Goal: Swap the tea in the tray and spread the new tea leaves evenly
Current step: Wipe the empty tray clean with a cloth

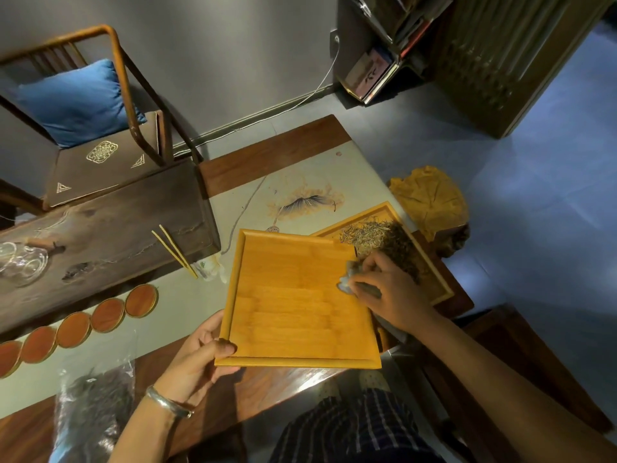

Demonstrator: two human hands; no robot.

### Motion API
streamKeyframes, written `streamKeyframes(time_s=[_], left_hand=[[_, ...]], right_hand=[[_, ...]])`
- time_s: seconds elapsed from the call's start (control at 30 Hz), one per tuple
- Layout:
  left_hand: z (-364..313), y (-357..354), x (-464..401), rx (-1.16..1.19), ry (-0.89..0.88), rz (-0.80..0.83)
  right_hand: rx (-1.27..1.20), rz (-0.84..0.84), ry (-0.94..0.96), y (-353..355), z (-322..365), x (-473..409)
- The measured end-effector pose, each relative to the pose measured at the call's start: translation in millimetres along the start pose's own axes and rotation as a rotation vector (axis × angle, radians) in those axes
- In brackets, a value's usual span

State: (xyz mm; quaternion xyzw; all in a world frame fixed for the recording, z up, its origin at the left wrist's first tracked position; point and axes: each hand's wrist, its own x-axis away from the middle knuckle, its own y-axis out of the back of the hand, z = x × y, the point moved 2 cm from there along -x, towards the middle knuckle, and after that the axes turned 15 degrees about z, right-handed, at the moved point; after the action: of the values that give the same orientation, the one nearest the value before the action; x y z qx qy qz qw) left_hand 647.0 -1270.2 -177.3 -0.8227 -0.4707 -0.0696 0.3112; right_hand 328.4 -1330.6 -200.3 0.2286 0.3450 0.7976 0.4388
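A square bamboo tray [293,295] with a bare bottom is held above the table's near edge. My left hand [197,355] grips its near left corner, thumb on the rim. My right hand [390,292] pinches a small crumpled white tissue [347,282] against the tray's right inner side. Behind it a second bamboo tray [430,279] lies on the table with pale tea leaves [364,233] and dark tea leaves [400,248] piled in it. A clear plastic bag of dark tea [93,406] lies at the near left.
A row of round red coasters [107,314] runs along the pale table runner [300,182]. A dark wooden block [110,228] carries a glass vessel [20,262], and bamboo tongs [173,250] lean on it. A chair with a blue cushion [76,101] stands behind. A yellow stump stool [430,198] is at right.
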Motion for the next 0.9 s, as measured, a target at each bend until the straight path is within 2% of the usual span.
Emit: streamKeyframes(time_s=[0.33,0.5,0.67,0.77,0.9], left_hand=[[3.5,-17.9,4.2,-0.121,0.001,0.004],[10.7,-13.3,22.1,-0.006,-0.048,-0.109],[10.7,0.4,37.5,-0.056,-0.120,-0.290],[12.8,14.2,50.6,-0.009,-0.175,-0.397],[24.2,35.9,75.7,0.070,-0.196,-0.474]], right_hand=[[0.085,-0.030,-0.180,22.8,-31.3,-22.9],[-0.022,-0.110,-0.229,35.1,-33.2,-34.2],[-0.180,-0.083,-0.166,35.8,-18.6,-69.3],[0.006,-0.024,-0.039,36.9,-4.4,-114.7],[0.569,0.152,0.172,25.7,11.0,-180.4]])
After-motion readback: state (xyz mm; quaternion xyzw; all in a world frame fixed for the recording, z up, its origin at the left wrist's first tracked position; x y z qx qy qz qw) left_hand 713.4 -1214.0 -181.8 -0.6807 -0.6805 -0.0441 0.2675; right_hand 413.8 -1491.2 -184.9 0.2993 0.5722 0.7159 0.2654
